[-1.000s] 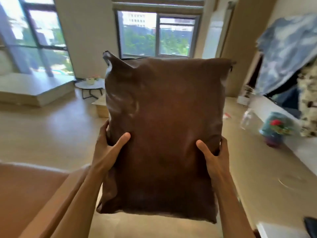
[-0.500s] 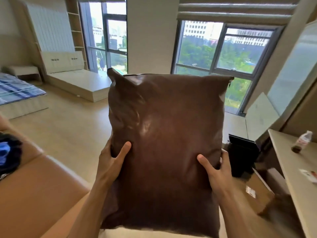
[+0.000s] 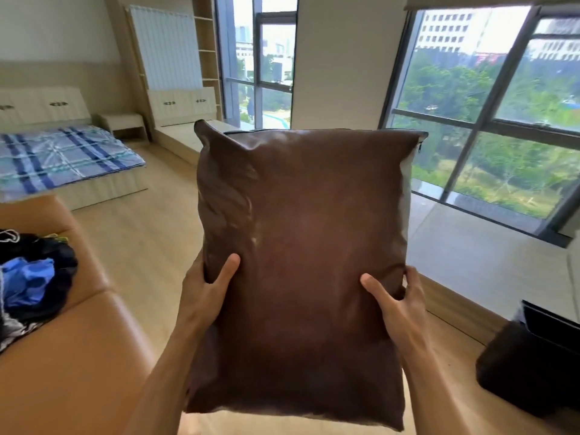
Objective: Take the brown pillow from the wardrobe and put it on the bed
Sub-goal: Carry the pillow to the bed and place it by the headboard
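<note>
I hold the brown pillow (image 3: 304, 246) upright in front of me, filling the middle of the view. My left hand (image 3: 207, 293) grips its left edge and my right hand (image 3: 398, 306) grips its right edge, thumbs on the front face. The bed (image 3: 59, 158) with a blue plaid cover stands far off at the left, against the wall. The wardrobe is out of view.
An orange-brown sofa (image 3: 62, 356) lies at the lower left with a heap of dark and blue clothes (image 3: 28, 281) on it. A black bin (image 3: 533, 365) stands at the lower right. Wooden floor (image 3: 147, 233) stretches toward the bed. Large windows (image 3: 489, 120) line the right.
The view has swung left across the room: the desk and clothes at the right are gone and the bed has come into view at the left. Both hands keep the same grip on the pillow.
</note>
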Demonstrator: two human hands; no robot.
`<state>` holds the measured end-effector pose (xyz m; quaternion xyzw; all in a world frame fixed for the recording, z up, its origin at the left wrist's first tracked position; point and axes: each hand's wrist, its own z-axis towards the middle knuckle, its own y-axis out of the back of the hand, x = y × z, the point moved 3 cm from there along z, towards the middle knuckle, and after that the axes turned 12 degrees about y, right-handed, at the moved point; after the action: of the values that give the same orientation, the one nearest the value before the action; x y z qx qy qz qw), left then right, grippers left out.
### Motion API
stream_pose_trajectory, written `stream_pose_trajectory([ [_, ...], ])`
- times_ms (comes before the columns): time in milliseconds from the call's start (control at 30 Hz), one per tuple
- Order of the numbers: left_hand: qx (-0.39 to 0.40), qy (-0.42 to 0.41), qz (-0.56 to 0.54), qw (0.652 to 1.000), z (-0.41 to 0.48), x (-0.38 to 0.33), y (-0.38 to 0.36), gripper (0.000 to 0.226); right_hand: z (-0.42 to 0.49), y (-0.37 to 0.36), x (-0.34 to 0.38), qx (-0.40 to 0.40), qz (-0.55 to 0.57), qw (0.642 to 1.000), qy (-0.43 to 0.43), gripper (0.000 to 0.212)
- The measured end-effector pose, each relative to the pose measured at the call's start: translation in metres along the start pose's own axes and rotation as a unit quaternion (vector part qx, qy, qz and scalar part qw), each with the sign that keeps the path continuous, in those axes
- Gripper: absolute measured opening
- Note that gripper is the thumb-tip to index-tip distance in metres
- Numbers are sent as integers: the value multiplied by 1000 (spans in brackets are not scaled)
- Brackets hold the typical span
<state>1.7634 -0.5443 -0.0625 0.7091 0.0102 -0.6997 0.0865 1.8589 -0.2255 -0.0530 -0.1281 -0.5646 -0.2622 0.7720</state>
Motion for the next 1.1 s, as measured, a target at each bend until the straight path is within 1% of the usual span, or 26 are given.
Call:
stream_pose_trajectory([
  [133,-57,13,9,998,76,0,-36,73,106,-34,-37,47,29,998,4,39],
  [200,-87,27,15,996,110,-4,-47,74,156,-53,-50,74,29,997,3,43],
  [300,-125,36,18,991,156,-10,-54,86,223,-86,-63,101,33,994,2,51],
  [433,-176,66,5,982,222,-8,-56,93,300,-149,-84,155,41,987,5,47],
  [500,-201,77,-1,977,262,-2,-54,88,337,-187,-98,172,48,984,8,45],
  [600,-217,85,-13,972,329,10,-50,70,389,-249,-120,191,59,980,11,48],
  [733,-249,79,0,965,427,15,-40,80,459,-339,-147,206,70,976,9,46],
  [867,-267,74,14,961,523,7,-24,79,528,-425,-165,213,84,973,5,51],
  [1033,-282,81,26,956,626,2,-8,78,609,-522,-194,225,74,972,4,38],
  [1100,-296,85,27,951,671,5,2,76,641,-569,-208,241,72,968,7,39],
])
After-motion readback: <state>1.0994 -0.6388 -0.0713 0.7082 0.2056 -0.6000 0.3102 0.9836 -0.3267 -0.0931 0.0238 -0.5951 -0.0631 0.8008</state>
